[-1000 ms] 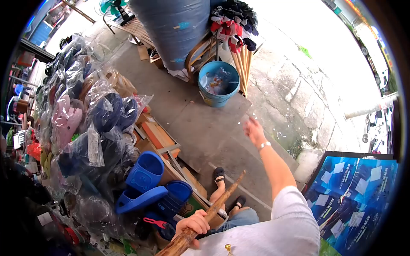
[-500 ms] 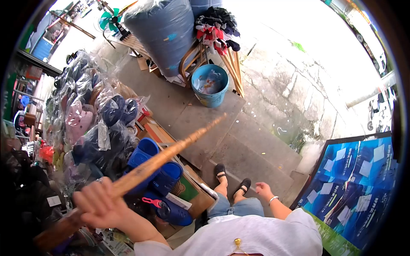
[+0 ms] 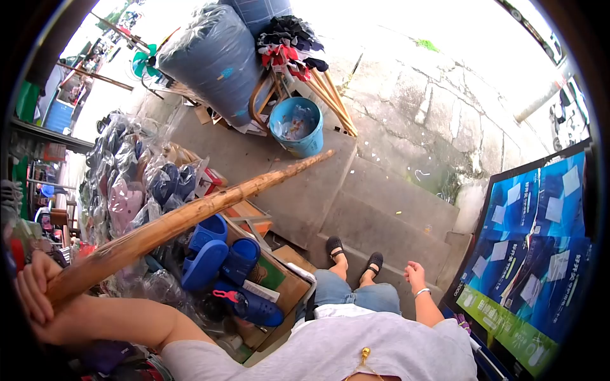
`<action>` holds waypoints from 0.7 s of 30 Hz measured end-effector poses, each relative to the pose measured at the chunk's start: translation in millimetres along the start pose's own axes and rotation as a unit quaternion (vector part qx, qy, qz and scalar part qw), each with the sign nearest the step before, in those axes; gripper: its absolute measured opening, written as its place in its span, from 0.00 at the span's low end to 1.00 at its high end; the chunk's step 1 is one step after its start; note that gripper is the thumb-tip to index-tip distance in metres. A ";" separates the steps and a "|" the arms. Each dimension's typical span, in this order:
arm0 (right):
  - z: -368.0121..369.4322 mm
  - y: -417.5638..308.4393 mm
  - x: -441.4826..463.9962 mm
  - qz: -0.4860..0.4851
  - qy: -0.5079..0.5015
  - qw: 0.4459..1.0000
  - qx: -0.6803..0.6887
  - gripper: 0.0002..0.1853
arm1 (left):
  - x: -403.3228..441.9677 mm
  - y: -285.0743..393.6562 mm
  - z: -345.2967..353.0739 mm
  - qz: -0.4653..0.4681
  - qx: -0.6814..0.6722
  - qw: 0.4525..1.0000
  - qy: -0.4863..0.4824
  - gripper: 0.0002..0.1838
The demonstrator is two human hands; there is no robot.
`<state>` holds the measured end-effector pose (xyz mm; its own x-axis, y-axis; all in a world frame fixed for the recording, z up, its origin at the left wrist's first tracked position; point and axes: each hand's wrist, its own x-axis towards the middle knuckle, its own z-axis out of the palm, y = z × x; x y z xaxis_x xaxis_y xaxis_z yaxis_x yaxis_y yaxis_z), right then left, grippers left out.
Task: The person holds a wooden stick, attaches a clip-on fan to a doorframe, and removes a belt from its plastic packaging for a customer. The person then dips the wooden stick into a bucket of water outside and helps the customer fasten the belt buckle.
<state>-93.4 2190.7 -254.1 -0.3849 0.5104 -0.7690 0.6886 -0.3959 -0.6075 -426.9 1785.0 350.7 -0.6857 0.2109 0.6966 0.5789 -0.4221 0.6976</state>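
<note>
My left hand (image 3: 38, 298) is closed around the thick end of a long wooden pole (image 3: 190, 219) at the lower left edge. The pole slants up and right across the view, its thin tip near the bucket's base in the picture. Beneath it, blue plastic slippers (image 3: 206, 263) sit on cardboard boxes (image 3: 298, 289), with a pink-handled brush (image 3: 229, 296) on top. My right hand (image 3: 414, 274) hangs by my side, a bracelet on its wrist, fingers loosely apart with nothing in them. The display board (image 3: 534, 254) is the nearest thing to it.
A blue bucket (image 3: 298, 136) with litter inside stands ahead on the concrete, beside a large wrapped bundle (image 3: 216, 63) and several mops (image 3: 327, 95). Plastic-bagged shoes (image 3: 130, 171) are heaped at left. A step edge (image 3: 337, 190) runs near my feet.
My left hand has moved left and back with the pole, so more of its length crosses the view. The camera view has shifted slightly; my right arm still hangs at my side.
</note>
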 end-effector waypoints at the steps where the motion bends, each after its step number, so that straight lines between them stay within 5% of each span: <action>1: -2.0 9.9 -2.1 0.016 0.003 1.000 0.000 0.15 | 2.0 6.5 5.3 -0.002 0.002 1.000 -0.003 0.16; 4: -2.2 32.0 -7.0 0.060 0.002 0.998 -0.015 0.15 | 6.3 26.7 15.4 0.077 0.042 0.996 -0.023 0.16; 9: 10.9 35.5 0.6 0.045 -0.007 0.998 -0.040 0.15 | 15.5 29.2 33.9 0.079 0.085 0.987 -0.112 0.19; 12: 17.6 26.5 15.4 0.013 -0.016 0.999 -0.042 0.15 | 14.0 16.7 29.9 0.128 0.089 0.985 -0.073 0.18; 15: 21.6 5.4 20.9 -0.014 -0.013 1.000 -0.017 0.15 | 11.0 -3.4 18.4 0.037 -0.076 0.991 -0.105 0.17; 17: 22.4 -5.4 17.9 -0.024 -0.005 1.000 -0.002 0.14 | 12.5 -23.2 26.0 0.103 0.073 0.991 -0.037 0.15; 21: 19.7 -7.1 12.2 -0.010 0.001 1.000 0.000 0.14 | 14.5 -63.3 30.5 0.137 0.047 0.989 -0.037 0.14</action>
<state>-115.1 2184.7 -263.0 -0.3965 0.5202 -0.7564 0.6804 -0.3867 -0.6226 -460.0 1841.7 321.8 -0.4659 0.1662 0.8691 0.7792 -0.3884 0.4919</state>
